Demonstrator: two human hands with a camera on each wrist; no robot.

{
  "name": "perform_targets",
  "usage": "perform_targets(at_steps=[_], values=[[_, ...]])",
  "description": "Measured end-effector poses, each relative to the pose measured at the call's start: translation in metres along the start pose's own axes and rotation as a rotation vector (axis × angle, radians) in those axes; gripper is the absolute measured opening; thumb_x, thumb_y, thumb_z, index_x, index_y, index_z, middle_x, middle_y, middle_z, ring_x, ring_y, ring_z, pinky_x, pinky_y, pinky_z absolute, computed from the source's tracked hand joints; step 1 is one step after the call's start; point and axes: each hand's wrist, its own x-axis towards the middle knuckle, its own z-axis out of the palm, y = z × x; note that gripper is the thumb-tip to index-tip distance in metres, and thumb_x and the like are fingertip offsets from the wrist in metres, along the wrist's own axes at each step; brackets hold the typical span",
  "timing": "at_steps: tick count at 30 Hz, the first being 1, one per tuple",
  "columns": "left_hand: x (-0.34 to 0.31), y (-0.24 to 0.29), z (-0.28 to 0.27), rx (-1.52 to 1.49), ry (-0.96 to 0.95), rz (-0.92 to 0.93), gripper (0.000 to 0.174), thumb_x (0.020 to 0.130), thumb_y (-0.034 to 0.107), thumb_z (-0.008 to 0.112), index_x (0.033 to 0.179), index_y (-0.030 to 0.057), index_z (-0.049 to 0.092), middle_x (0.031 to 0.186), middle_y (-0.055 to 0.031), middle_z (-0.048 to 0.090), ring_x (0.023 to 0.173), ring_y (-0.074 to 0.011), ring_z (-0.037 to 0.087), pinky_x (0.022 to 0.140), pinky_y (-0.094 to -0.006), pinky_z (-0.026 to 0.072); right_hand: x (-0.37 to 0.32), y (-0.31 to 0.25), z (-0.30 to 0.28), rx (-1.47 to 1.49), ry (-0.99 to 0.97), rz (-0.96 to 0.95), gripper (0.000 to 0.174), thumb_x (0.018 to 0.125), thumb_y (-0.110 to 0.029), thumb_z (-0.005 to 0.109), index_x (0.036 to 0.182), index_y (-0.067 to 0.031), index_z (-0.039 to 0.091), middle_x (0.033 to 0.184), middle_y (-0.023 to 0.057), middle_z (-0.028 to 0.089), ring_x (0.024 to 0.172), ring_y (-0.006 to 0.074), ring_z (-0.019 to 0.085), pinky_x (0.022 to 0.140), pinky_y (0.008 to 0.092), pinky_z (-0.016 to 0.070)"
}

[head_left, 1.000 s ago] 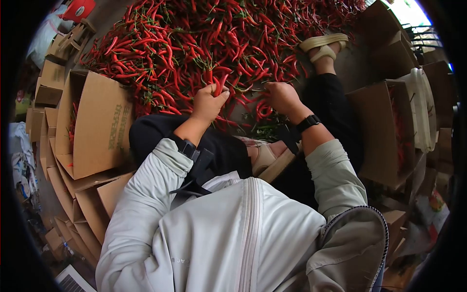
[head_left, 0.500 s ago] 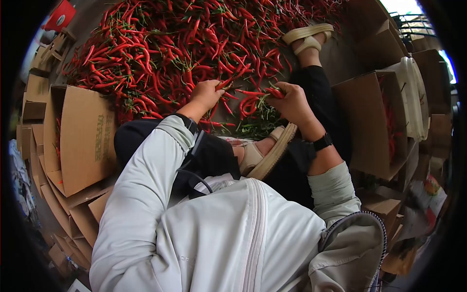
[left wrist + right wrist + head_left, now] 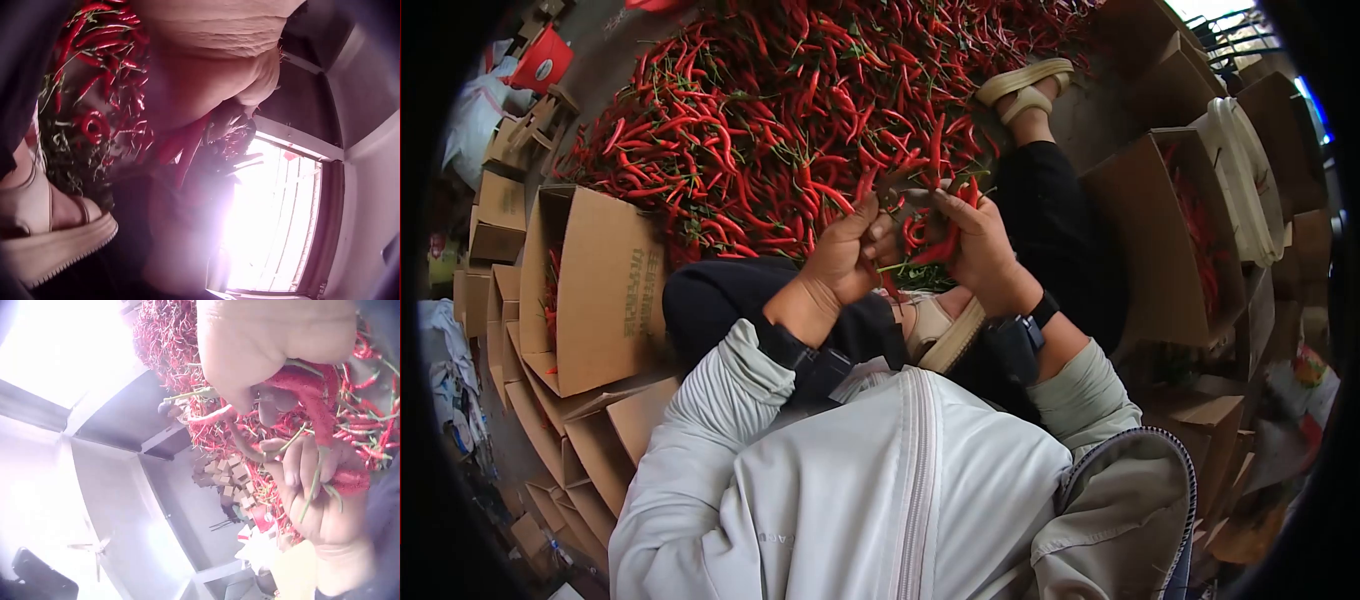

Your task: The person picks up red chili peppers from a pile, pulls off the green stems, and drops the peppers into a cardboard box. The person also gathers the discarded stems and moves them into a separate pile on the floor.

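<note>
In the head view my left hand and right hand are close together, above the near edge of a pile of red chili peppers. Curled fingers of the right hand hold a few red chili peppers, seen in the right wrist view with green stems pointing down. The left hand grips chili peppers as well; thin green stems cross its fingers. From the left wrist, long red chili peppers show below the hand, partly blurred. Small coiled chili peppers lie on the floor beyond.
Cardboard boxes stand on both sides, a printed one at left and one with chili peppers inside at right. A sandaled foot is tucked below the hands; the other foot extends beside the pile. Green leaves lie near the foot.
Both hands have come closer together and nearer the body. The right hand, earlier low at the pile's edge, has lifted with chili peppers in its grip. The head view has shifted slightly.
</note>
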Motion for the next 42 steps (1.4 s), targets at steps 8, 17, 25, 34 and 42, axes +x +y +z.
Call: perform_targets(at_steps=[8, 17, 25, 34, 42], values=[[-0.02, -0.026, 0.032, -0.139, 0.026, -0.074, 0.025, 0.09, 0.036, 0.045, 0.103, 0.015, 0.053, 0.058, 0.0056, 0.037, 0.046, -0.0044, 0.032, 0.05, -0.0207, 0.034, -0.037, -0.002, 0.029, 0.021, 0.028, -0.065, 0.012, 0.08, -0.005, 0.058, 0.092, -0.0019, 0.054, 0.078, 0.0065, 0.06, 0.058, 0.0154, 0.06, 0.051, 0.029, 0.0526], [-0.035, -0.025, 0.056, 0.18, -0.015, 0.002, 0.015, 0.087, 0.021, 0.054, 0.098, 0.0114, 0.054, 0.068, 0.0049, 0.049, 0.06, -0.007, 0.051, 0.061, -0.0261, 0.0486, -0.059, -0.01, 0.032, -0.033, 0.07, -0.204, 0.014, 0.079, -0.004, 0.061, 0.091, -0.0014, 0.055, 0.079, 0.0049, 0.061, 0.068, 0.0107, 0.059, 0.06, 0.0237, 0.0491], [-0.048, -0.027, 0.084, 0.363, 0.0, 0.143, 0.021, 0.084, 0.006, 0.057, 0.104, 0.0043, 0.053, 0.083, -0.0016, 0.057, 0.073, -0.0079, 0.056, 0.064, -0.0239, 0.049, -0.074, -0.016, 0.04, 0.078, -0.009, -0.312, 0.014, 0.079, -0.002, 0.061, 0.091, -0.0015, 0.055, 0.082, 0.0049, 0.06, 0.073, 0.0108, 0.059, 0.065, 0.0236, 0.0485], [-0.055, -0.02, 0.076, 0.446, -0.032, 0.255, 0.02, 0.089, 0.024, 0.052, 0.096, 0.0052, 0.056, 0.058, 0.0041, 0.041, 0.047, -0.0041, 0.035, 0.046, -0.0208, 0.0292, -0.083, -0.026, 0.034, 0.036, -0.013, -0.416, 0.016, 0.082, -0.008, 0.058, 0.097, -0.0011, 0.056, 0.073, 0.0002, 0.056, 0.06, 0.0053, 0.049, 0.053, 0.0181, 0.0386], [-0.054, -0.016, 0.074, -0.119, -0.196, -0.054, 0.027, 0.091, 0.035, 0.043, 0.083, 0.0121, 0.054, 0.057, 0.0048, 0.039, 0.047, -0.0058, 0.032, 0.049, -0.022, 0.0287, -0.087, -0.033, 0.03, -0.06, 0.091, -0.533, 0.013, 0.081, -0.004, 0.059, 0.093, 0.0004, 0.056, 0.072, -0.0006, 0.055, 0.058, 0.0027, 0.046, 0.052, 0.0175, 0.0383]])
